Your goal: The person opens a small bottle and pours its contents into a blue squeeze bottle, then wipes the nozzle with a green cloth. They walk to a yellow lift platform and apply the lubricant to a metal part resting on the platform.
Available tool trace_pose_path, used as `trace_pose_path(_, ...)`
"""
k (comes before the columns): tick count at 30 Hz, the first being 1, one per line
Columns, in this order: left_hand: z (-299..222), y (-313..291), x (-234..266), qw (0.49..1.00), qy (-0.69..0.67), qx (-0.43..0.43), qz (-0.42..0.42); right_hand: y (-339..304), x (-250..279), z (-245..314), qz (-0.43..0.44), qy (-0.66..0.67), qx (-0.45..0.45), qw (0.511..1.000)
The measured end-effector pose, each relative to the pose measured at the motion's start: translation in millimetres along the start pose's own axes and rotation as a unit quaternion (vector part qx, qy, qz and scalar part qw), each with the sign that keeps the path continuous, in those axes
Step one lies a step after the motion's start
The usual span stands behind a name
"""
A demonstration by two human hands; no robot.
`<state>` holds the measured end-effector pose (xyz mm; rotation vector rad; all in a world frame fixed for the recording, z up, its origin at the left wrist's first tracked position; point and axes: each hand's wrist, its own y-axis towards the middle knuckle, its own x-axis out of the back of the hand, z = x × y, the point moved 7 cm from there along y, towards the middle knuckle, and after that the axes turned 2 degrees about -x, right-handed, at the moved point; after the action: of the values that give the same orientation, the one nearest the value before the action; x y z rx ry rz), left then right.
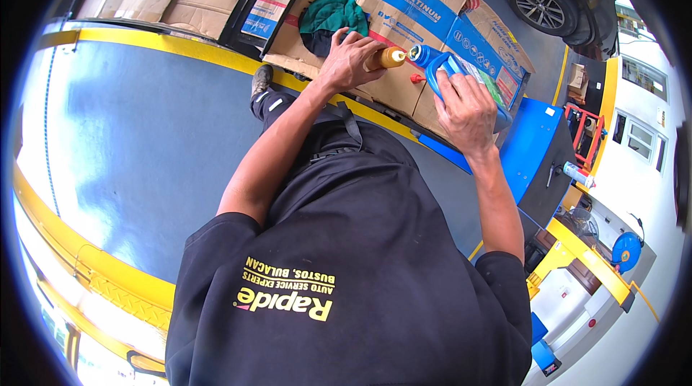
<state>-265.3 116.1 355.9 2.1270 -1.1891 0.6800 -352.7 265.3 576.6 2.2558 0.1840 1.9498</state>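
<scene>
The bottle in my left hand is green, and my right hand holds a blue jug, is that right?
Not green: the head view shows that the bottle in your left hand is amber-yellow. Your right hand does hold a blue jug.

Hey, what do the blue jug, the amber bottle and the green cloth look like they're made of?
Blue jug: probably molded plastic, fairly smooth, judging by its rounded, formed handle. 
Amber bottle: likely plastic, perhaps translucent, with a smooth surface and tapered nozzle; its contents may lend the colour. 
Green cloth: soft, matte fabric, from its loose, crumpled folds; I can't tell which fiber.
</scene>
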Motion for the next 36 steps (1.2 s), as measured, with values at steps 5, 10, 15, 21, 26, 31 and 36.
trace_pose_path(5, -3.0, 0.4, 3.7, 1.0, 0.005, 0.015, 0.011, -0.2, -1.9, -0.9, 0.0, 0.001, 0.0, 1.0)
trace_pose_path(10, -3.2, 0.7, 3.4, 1.0, 0.005, 0.013, 0.007, -0.3, -1.9, -1.0, 0.0, 0.002, -0.001, 1.0)
trace_pose_path(15, -3.1, 0.3, 3.6, 1.0, 0.005, 0.012, 0.006, -1.2, -3.4, -1.3, -0.001, 0.002, 0.0, 1.0)
trace_pose_path(21, -2.9, 0.4, 3.7, 1.0, 0.004, 0.014, 0.008, 0.4, -1.7, -0.8, -0.004, 0.003, 0.002, 1.0)
trace_pose_path(26, -2.8, 0.6, 3.5, 1.0, 0.004, 0.017, 0.013, 0.4, -2.0, -1.2, 0.0, 0.003, 0.0, 1.0)
trace_pose_path(31, -2.9, 0.2, 3.9, 1.0, 0.004, 0.014, 0.008, 0.7, -1.7, -1.1, 0.0, 0.003, 0.001, 1.0)
trace_pose_path(36, -1.7, -0.1, 2.8, 1.0, 0.005, 0.012, 0.003, -0.2, -2.8, -1.0, 0.001, 0.004, 0.002, 1.0)
